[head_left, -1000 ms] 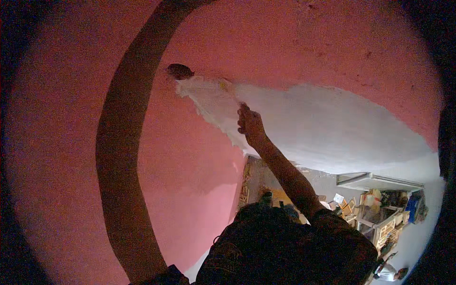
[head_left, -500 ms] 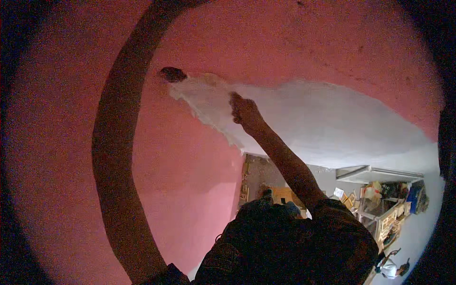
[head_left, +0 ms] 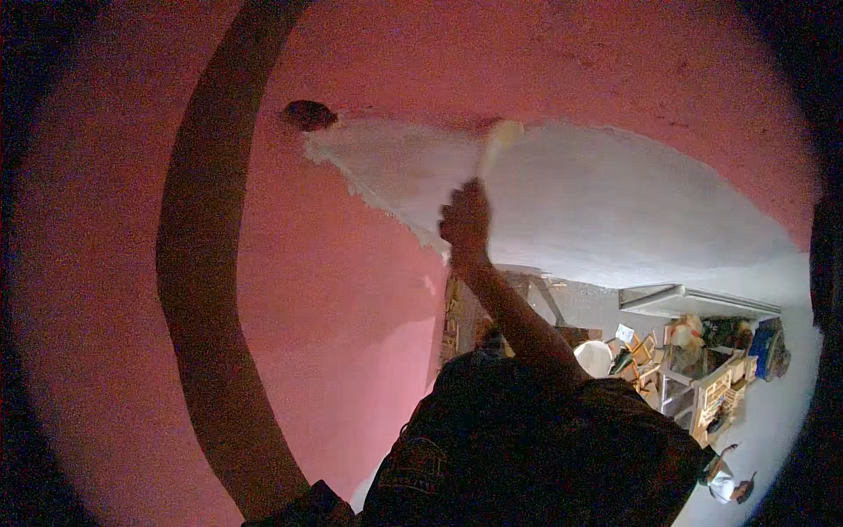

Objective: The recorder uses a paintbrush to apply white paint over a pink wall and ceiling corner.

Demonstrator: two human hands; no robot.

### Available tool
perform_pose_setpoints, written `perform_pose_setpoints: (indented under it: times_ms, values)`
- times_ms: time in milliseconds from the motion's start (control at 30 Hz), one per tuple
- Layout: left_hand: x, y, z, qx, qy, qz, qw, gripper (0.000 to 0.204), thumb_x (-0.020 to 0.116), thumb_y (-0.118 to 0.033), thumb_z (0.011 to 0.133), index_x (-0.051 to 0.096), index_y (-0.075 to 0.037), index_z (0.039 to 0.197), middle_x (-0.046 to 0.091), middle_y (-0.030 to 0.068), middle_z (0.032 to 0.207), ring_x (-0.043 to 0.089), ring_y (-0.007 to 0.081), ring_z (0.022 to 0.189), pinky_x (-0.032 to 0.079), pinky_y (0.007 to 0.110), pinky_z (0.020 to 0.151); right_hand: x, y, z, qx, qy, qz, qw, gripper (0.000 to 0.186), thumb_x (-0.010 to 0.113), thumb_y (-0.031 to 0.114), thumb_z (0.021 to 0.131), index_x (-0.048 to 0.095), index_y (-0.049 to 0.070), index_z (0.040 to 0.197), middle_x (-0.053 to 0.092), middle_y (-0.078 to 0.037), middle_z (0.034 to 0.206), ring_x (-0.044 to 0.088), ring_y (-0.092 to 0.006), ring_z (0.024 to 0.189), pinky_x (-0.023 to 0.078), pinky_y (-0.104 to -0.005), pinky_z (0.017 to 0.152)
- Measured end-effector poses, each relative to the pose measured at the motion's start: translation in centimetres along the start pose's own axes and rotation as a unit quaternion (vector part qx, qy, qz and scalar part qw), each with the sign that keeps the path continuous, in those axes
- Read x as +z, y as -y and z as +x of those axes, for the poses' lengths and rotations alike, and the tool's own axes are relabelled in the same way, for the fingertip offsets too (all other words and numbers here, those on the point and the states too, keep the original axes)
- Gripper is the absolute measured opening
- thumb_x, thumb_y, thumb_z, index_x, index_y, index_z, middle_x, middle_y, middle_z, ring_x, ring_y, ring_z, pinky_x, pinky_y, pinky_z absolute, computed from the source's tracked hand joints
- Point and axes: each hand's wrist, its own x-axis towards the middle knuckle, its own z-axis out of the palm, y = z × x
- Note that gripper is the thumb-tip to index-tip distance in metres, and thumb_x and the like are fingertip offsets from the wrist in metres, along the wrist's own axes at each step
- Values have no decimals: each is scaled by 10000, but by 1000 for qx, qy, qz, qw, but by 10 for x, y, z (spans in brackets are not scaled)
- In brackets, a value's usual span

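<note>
In the middle, my right hand is closed round the handle of a paintbrush. Its pale end is smeared by motion and meets the upper border of a white patch, where pink paint begins. A darker pink streak runs left from the brush end. On the left my bare left forearm reaches up past a pink surface and leaves the picture at the top, so my left hand is hidden from view. A dark oval spot sits at the left tip of the white patch.
Below, at the lower right, stand a wooden shelf or rack, a white round container, a blue object and assorted clutter. A pale ledge-like panel juts out above them. Another person is at the far lower right.
My right hand has shifted slightly right and down, and the brush now shows, pointing up at the border of the white patch. The left forearm has moved a little left; its top end now leaves the picture.
</note>
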Motion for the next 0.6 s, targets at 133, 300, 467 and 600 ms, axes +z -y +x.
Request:
perform_pose_setpoints:
  times_ms: [133, 300, 467, 600]
  values:
    - [-4, 2, 2, -15, 53, -19, 998, 302, 538, -228, 779, 554, -133, 1065, 409, 129, 1176, 366, 309, 1057, 261, 474, 863, 72, -26, 14, 89, 48, -14, 995, 225, 406, 387, 888, 427, 173, 820, 394, 33, 631, 401, -100, 476, 315, -223, 379]
    - [-1, -4, 4, -36, 75, 47, 995, 317, 543, -244, 777, 544, -126, 1071, 400, 131, 1185, 350, 308, 1070, 249, 485, 873, 102, -52, 35, 239, 230, -76, 940, 302, 404, 416, 884, 447, 118, 875, 429, -7, 679, 453, -134, 537, 387, -265, 444]
    - [-8, 6, -15, -57, 97, -8, 994, 325, 536, -233, 780, 520, -123, 1085, 400, 138, 1183, 355, 309, 1058, 247, 487, 866, 25, -18, 63, 66, 276, -308, 908, 264, 524, 170, 830, 462, 41, 1052, 510, -24, 809, 511, -149, 693, 457, -289, 570]
    - [0, 9, -4, -19, 53, -24, 998, 304, 520, -205, 790, 516, -103, 1076, 404, 143, 1163, 364, 301, 1039, 258, 462, 848, -40, 94, -7, -28, 85, -257, 962, 261, 471, 161, 861, 459, 99, 1114, 454, 17, 707, 442, -72, 554, 360, -197, 425]
